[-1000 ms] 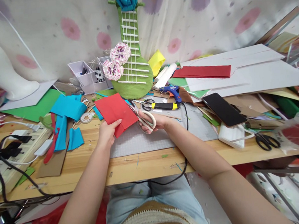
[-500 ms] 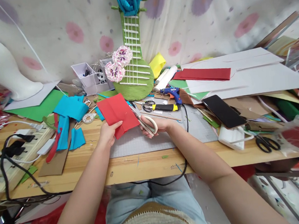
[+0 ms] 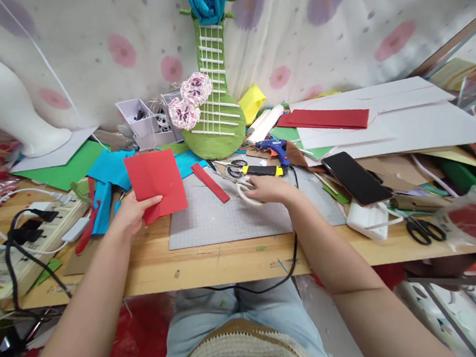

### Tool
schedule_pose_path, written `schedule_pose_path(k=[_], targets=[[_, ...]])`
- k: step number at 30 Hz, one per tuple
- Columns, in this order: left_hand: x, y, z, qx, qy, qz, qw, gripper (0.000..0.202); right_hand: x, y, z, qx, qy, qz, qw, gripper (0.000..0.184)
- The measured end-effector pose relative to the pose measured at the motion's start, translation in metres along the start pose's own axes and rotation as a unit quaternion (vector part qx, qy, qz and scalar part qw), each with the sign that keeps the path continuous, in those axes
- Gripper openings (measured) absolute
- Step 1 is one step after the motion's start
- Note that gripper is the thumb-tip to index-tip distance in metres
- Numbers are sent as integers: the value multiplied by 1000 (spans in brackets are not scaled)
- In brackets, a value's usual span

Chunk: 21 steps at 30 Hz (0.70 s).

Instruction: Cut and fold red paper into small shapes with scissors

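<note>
My left hand point(image 3: 131, 213) pinches the lower edge of a folded red paper sheet point(image 3: 155, 181) and holds it over the left side of the desk, by the blue paper pieces point(image 3: 107, 169). My right hand point(image 3: 267, 189) is closed on the white-handled scissors point(image 3: 242, 187), resting on the grey cutting mat point(image 3: 228, 218). A narrow red paper strip point(image 3: 210, 182) lies loose on the mat between my two hands.
A green paper guitar point(image 3: 214, 114) leans on the flowered curtain. Nearby lie a blue glue gun point(image 3: 276, 148), a yellow-black cutter point(image 3: 262, 170), a black phone point(image 3: 355, 176), black scissors point(image 3: 425, 230), a power strip point(image 3: 35, 240) with cables, and white and red sheets point(image 3: 328, 118).
A red strip has come off the sheet and now lies on the mat. My left hand carried the sheet to the left; my right hand lowered the scissors onto the mat.
</note>
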<state>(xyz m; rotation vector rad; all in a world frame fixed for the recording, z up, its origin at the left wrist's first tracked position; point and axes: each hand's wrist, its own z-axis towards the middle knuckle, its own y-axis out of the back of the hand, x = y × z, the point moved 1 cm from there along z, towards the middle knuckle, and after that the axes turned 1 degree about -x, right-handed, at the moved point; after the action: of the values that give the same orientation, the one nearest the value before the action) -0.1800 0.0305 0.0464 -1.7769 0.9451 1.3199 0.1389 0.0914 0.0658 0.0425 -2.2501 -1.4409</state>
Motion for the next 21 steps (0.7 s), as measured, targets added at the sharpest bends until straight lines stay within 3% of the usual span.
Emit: schedule_pose_path(k=[3,8,10,12,14,16,18,21], targets=[[4,-4,-1,28,-9,-2,1000,52,-11,4,-7,-30,-41,-108,993,43],[19,-26,2,54,-84,34,994,53,-36,12,-17,-73,-55,-149,985,35],[23,-38,0,56,-104,61,991,57,-38,15,-18,-137,-37,-100,985,40],[24,-50,-6,75,-112,66,989,62,-31,15,-17,-190,-3,17,982,47],[22,-60,-13,114,-108,43,987,66,-14,8,-14,-172,29,199,964,52],[21,-68,-21,158,-92,12,983,68,10,-5,-11,-75,86,400,910,51],[22,-74,-26,196,-70,-1,978,68,33,-20,-6,23,135,553,822,46],[27,-78,-29,231,-53,34,971,70,53,-38,4,7,115,670,734,43]])
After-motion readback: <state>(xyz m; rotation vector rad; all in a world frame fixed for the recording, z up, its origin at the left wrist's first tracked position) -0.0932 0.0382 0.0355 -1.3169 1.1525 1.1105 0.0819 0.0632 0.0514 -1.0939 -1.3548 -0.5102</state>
